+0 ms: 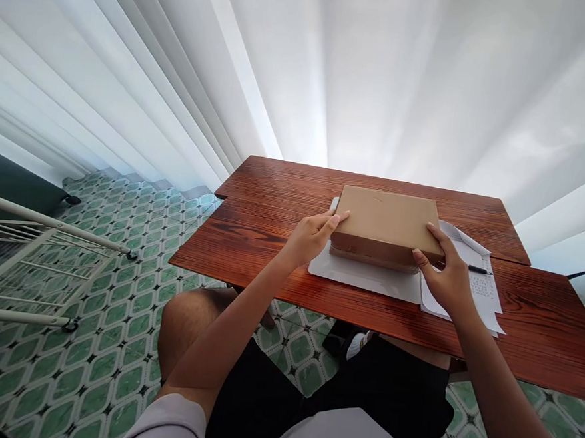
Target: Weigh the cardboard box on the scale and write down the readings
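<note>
A closed brown cardboard box [385, 215] is held between my two hands, above an open notebook or stack of paper. My left hand [314, 235] grips its left side, thumb on the top edge near the corner. On the right end, my right hand [446, 270] has its thumb at the front edge and a finger on top. Whether the box touches the paper beneath is hard to tell. Under it shows a white sheet or cover [369, 275], and to the right lie written pages [485, 291] with a black pen [478, 269] across them.
The reddish-brown wooden table [241, 232] has stepped plank ends. Behind it hangs a white curtain [382, 78]. A white wire rack on casters [53, 269] stands at the left on green patterned tiles [136, 235]. My legs are partly beneath the table's front edge.
</note>
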`<state>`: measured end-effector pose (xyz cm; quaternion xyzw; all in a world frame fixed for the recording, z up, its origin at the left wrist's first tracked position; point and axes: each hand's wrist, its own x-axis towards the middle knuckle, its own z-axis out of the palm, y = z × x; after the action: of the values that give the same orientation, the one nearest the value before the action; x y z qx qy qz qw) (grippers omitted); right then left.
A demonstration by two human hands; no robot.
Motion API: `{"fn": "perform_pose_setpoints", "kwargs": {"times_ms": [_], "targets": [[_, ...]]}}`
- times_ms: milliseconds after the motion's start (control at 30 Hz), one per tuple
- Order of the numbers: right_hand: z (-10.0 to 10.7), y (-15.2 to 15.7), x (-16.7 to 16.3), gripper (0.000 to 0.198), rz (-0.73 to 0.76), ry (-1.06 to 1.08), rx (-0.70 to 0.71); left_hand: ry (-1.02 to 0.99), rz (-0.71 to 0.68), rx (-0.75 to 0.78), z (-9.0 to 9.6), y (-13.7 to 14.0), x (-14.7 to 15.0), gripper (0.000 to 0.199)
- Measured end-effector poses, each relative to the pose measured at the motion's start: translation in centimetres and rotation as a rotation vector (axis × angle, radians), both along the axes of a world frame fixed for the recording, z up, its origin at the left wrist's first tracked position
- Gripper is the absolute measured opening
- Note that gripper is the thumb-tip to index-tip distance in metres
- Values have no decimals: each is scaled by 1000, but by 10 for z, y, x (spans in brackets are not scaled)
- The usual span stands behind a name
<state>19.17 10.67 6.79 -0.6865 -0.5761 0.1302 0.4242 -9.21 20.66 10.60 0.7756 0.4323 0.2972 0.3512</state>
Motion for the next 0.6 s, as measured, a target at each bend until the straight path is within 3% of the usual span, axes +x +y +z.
{"fn": "perform_pose_setpoints", "kwargs": {"times_ms": [67, 133, 267, 333, 400, 533, 600], "targets": [[3, -2, 2, 71, 1, -61, -23, -23, -15, 32, -1, 0, -3, 52], [9, -4, 1, 70, -30, -171, 50, -51, 7, 119, -1, 0, -7, 51], [27, -13, -15, 44, -57, -374, 439, -159, 95, 371, 7, -4, -18, 42], [37, -17, -31, 29, 69, -410, 592, -222, 84, 538, 17, -8, -23, 37], [44, -18, -50, 23, 269, -405, 630, -245, 26, 719, 30, -15, -25, 33], [42, -14, -95, 26, 688, -484, 515, -220, -230, 909, 54, -36, -19, 29], [30, -11, -117, 35, 751, -366, 511, -213, -386, 929, 59, -50, -10, 24]]}}
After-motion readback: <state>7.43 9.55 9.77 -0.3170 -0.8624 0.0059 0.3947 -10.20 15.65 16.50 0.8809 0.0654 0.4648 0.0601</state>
